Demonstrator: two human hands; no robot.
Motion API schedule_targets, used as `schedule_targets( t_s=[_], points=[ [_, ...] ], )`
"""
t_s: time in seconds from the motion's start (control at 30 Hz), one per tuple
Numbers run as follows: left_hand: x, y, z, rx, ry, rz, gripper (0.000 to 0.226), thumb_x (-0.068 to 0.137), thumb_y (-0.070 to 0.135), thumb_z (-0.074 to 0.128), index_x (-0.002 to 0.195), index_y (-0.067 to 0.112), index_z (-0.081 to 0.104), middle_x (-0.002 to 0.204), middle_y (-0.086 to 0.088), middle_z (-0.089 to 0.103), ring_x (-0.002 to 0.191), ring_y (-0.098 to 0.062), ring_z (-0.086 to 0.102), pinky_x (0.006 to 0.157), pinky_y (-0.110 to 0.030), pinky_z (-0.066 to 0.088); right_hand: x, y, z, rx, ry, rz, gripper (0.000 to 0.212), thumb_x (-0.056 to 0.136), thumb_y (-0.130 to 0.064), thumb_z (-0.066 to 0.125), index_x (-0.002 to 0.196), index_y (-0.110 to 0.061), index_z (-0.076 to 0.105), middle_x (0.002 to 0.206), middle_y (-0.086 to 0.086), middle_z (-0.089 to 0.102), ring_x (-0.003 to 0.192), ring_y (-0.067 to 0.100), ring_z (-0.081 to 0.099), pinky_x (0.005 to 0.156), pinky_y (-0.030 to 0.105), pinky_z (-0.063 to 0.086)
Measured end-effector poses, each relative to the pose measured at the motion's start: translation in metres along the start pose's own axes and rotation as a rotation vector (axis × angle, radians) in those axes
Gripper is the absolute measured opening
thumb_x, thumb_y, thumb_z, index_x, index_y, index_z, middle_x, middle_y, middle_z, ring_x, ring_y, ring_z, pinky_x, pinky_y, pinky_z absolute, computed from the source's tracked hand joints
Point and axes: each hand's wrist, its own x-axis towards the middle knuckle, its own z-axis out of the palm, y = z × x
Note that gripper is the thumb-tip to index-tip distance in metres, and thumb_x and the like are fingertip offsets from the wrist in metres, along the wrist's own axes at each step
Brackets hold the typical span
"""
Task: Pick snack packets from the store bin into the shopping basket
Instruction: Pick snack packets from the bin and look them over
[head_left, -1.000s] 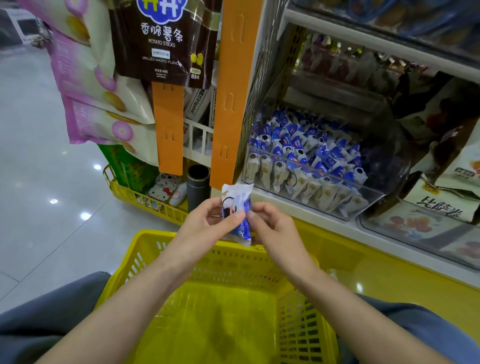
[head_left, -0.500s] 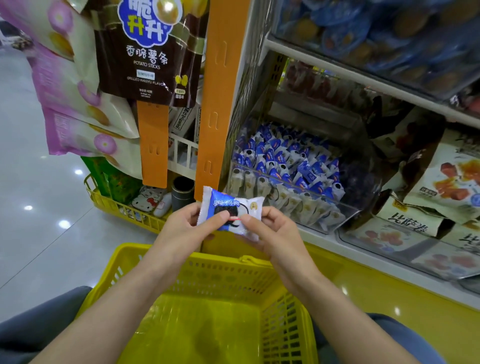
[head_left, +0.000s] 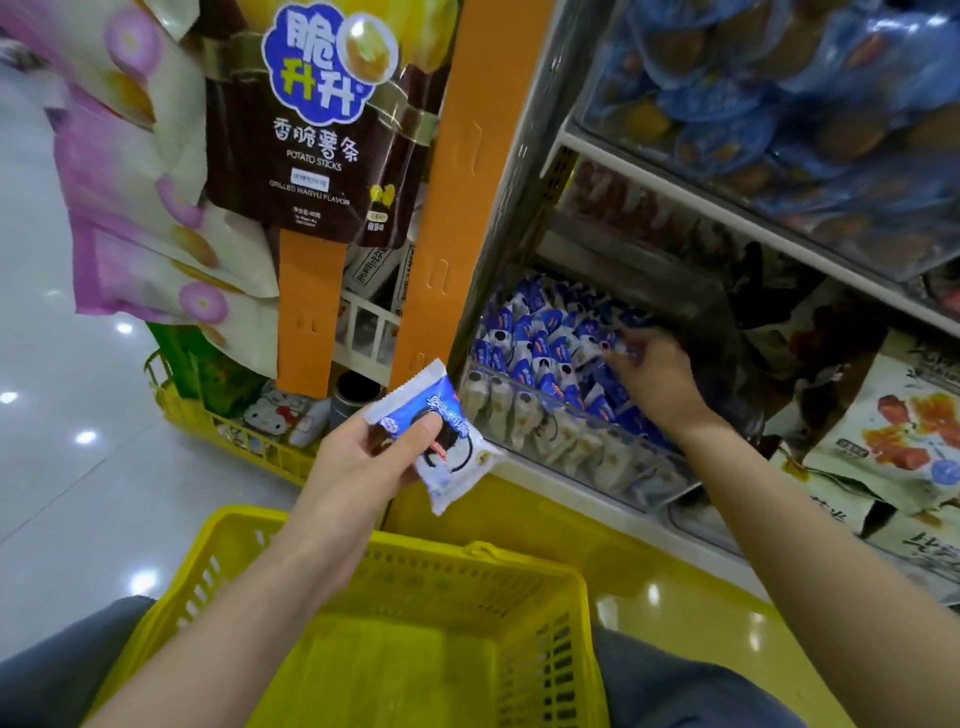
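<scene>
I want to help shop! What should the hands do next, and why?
Probably pull one packet from the bin with the right hand: its fingers are in the pile, while the left hand holds a picked packet by the yellow basket.

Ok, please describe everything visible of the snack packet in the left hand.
The snack packet is a small sealed pouch of glossy white and blue film with crimped ends, printed with a dark round biscuit. It is tilted, near the far rim of the yellow basket. Only the left hand grips it, thumb on the front.
</scene>
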Motion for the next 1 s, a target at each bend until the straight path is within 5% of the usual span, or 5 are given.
schedule_targets(
  t_s=[0.23,0.47,0.63,0.83,1.0],
  points=[
    [0.001,0.003,-0.001,0.005,-0.010,-0.017,0.042,0.068,0.034,0.065,0.108,0.022,0.063,0.093,0.002,0.074,0.087,-0.012,0.070,0.071,-0.022,0.056,0.019,0.008,0.012,-0.321,-0.170,0.087,0.042,0.086,-0.034,0.063,0.059,-0.021,0.033,0.059,0.002,0.044,0.065,0.021,0.048,0.058,0.027,0.034],
    [0.002,-0.002,0.003,-0.058,-0.036,-0.156,0.029,0.085,0.022,0.058,0.114,0.017,0.060,0.101,-0.003,0.073,0.094,-0.014,0.069,0.073,-0.021,0.057,0.010,0.003,-0.002,-0.204,0.037,0.041,0.039,0.086,-0.032,0.064,0.117,-0.010,0.056,0.110,0.012,0.064,0.100,0.029,0.060,0.079,0.037,0.048],
    [-0.002,-0.003,0.002,-0.127,-0.075,-0.226,0.038,0.077,0.027,0.061,0.114,0.017,0.058,0.100,-0.002,0.073,0.095,-0.012,0.068,0.068,-0.019,0.056,-0.030,-0.031,-0.033,0.168,0.302,-0.176,0.032,0.085,-0.027,0.064,0.115,-0.017,0.056,0.094,-0.012,0.061,0.078,-0.007,0.056,0.068,0.010,0.044],
    [-0.011,0.001,0.007,-0.192,-0.196,-0.268,0.047,0.073,0.038,0.060,0.115,0.016,0.060,0.111,-0.005,0.069,0.102,-0.015,0.066,0.072,-0.027,0.057,-0.108,-0.070,-0.023,0.745,-0.381,-0.025,0.035,0.082,-0.021,0.066,0.115,-0.013,0.057,0.097,0.003,0.072,0.083,0.014,0.070,0.073,0.027,0.056],
    [-0.021,0.003,0.012,-0.140,-0.299,-0.275,0.051,0.076,0.031,0.061,0.122,0.012,0.057,0.112,-0.013,0.068,0.100,-0.024,0.066,0.074,-0.032,0.057,-0.141,-0.085,0.014,0.695,-0.461,-0.087,0.017,0.084,-0.005,0.063,0.095,-0.014,0.054,0.076,0.001,0.060,0.066,0.006,0.057,0.067,0.015,0.049]
  ],
)
